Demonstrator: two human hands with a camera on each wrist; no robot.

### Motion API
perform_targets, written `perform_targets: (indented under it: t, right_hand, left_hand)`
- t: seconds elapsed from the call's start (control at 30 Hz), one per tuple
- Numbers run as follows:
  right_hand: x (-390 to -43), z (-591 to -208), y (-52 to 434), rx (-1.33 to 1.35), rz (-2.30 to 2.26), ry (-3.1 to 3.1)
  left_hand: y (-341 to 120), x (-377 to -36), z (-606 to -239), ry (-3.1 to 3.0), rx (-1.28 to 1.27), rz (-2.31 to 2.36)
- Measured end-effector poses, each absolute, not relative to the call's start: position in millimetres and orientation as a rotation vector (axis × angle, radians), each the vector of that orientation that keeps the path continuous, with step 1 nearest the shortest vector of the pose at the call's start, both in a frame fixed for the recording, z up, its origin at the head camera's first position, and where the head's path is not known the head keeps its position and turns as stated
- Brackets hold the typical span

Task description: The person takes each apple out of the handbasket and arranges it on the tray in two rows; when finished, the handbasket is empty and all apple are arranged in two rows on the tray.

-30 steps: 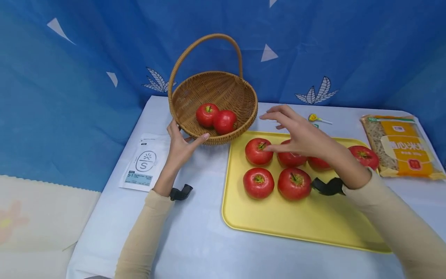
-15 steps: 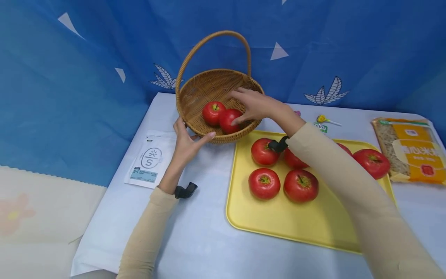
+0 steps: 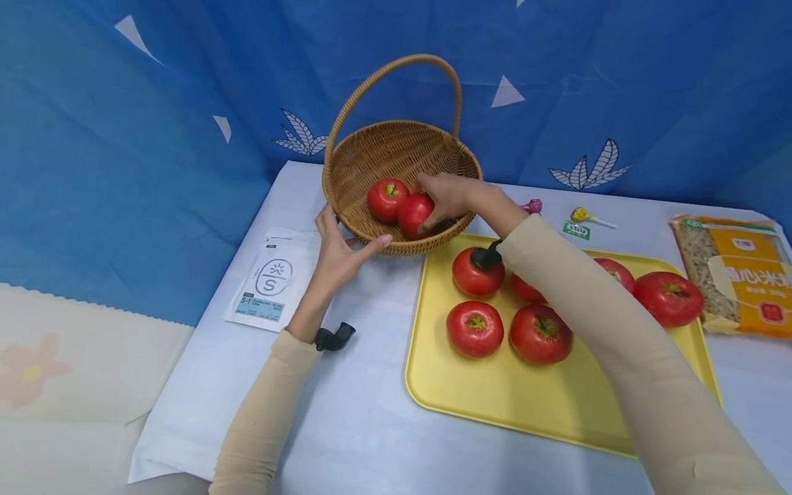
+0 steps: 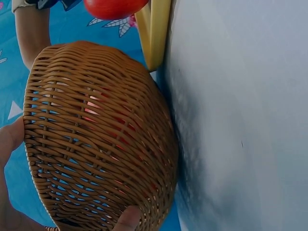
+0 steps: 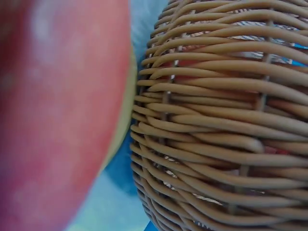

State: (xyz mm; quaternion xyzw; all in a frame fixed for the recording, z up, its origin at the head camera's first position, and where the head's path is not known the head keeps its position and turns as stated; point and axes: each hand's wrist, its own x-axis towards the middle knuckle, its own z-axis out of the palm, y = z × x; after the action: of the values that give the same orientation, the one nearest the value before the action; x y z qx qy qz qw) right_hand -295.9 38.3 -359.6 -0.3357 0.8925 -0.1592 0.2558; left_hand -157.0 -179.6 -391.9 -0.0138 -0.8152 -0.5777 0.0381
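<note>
A brown wicker basket (image 3: 396, 148) with a tall hoop handle stands tilted, its mouth towards me. My left hand (image 3: 337, 258) holds its near left rim, thumb along the front edge; in the left wrist view, fingers rest against the weave (image 4: 96, 144). Two red apples lie inside. My right hand (image 3: 450, 196) reaches over the right rim and grips the right-hand apple (image 3: 414, 212), thumb on its near side and fingers on the far side. The other apple (image 3: 385, 198) sits against it on the left. From the right wrist, the basket's outer wall (image 5: 216, 110) fills the right half.
A yellow tray (image 3: 482, 412) holds several more red apples (image 3: 475, 330) below my right forearm, which hides part of them. Behind it lie a yellow lollipop (image 3: 581, 214) and a small green packet (image 3: 577, 230). A grain bag (image 3: 742, 275) is at right, a white pouch (image 3: 269, 282) at left.
My right hand has moved left from above the tray into the basket and closed around the right-hand apple. My left hand keeps its hold on the rim. The view has shifted slightly.
</note>
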Motion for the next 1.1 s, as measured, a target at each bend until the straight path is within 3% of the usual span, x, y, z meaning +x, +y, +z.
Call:
perform_targets:
  t: [0.23,0.4,0.77,1.1]
  right_hand:
    - [-287.2,-352.7,61.6,-1.07,-0.755,2.554]
    - [-262.3,-336.2,88.4,-1.136,-0.982,2.598]
    - [-174.1,-317.5,177.7,-1.101,-0.977,2.872]
    - [-93.7,-342.1,260.2,-0.87,-0.773,3.062]
  left_hand:
    - [-179.3,-162.2,-408.0,-2.51,-0.036,-1.751]
    - [-178.0,-162.4,-409.9,-2.519,-0.019,-1.747]
    - [-182.0,-159.8,-407.8,-2.553,0.045,-1.713]
    - [-184.0,-159.8,-404.6,-2.547,0.041,-1.707]
